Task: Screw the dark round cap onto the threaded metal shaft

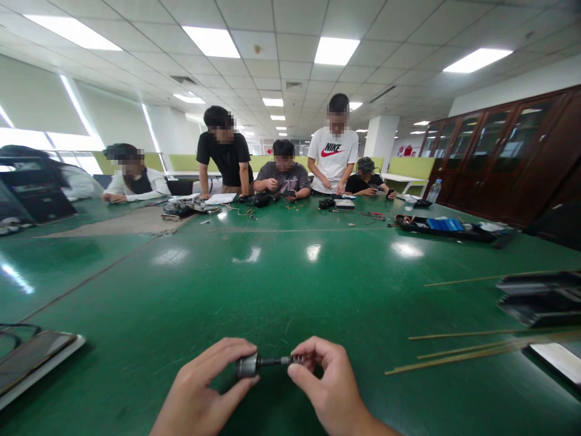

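Note:
My left hand (204, 384) grips a short grey metal cylinder (247, 366), thumb below and fingers above. From its right side a thin dark shaft (271, 362) runs level to a wider collar (284, 360). My right hand (330, 383) pinches the far end, where a small ridged, coil-like metal piece (296, 359) shows between thumb and fingertips. Cylinder, shaft and ridged piece lie in one line, held above the green table (254, 284). What the whole part is, I cannot make out.
Thin yellowish rods (463, 352) and black trays (540, 297) lie at right. A flat white-edged device (40, 363) is at left. Across the table are several people, electronic parts (188, 207) and a long black casing (447, 227) with blue pieces.

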The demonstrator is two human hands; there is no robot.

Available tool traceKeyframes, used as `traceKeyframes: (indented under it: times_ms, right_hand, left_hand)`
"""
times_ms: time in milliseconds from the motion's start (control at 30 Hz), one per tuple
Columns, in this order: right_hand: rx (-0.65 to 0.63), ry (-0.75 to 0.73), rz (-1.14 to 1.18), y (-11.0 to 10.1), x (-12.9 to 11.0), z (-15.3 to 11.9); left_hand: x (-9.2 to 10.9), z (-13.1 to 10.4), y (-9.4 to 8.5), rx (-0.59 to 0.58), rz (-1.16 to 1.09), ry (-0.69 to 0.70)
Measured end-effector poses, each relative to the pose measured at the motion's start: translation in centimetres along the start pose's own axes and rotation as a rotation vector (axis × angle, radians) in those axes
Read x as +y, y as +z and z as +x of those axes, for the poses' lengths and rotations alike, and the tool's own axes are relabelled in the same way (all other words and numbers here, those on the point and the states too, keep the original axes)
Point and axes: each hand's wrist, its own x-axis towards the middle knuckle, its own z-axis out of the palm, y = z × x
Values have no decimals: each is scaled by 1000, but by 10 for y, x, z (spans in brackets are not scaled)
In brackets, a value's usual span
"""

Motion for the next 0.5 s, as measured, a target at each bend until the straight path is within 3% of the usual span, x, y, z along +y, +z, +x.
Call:
traceKeyframes:
  times_ms: [300, 367, 500]
  right_hand:
    - [20, 2, 95, -1, 1, 1]
    - [27, 9, 172, -2, 3, 1]
    - [39, 51, 342, -1, 6, 3]
  left_hand:
    - [-4, 1, -6, 7, -61, -60]
    - [-7, 2, -8, 8, -82, -145]
    - [-21, -5, -23, 27, -204, -466]
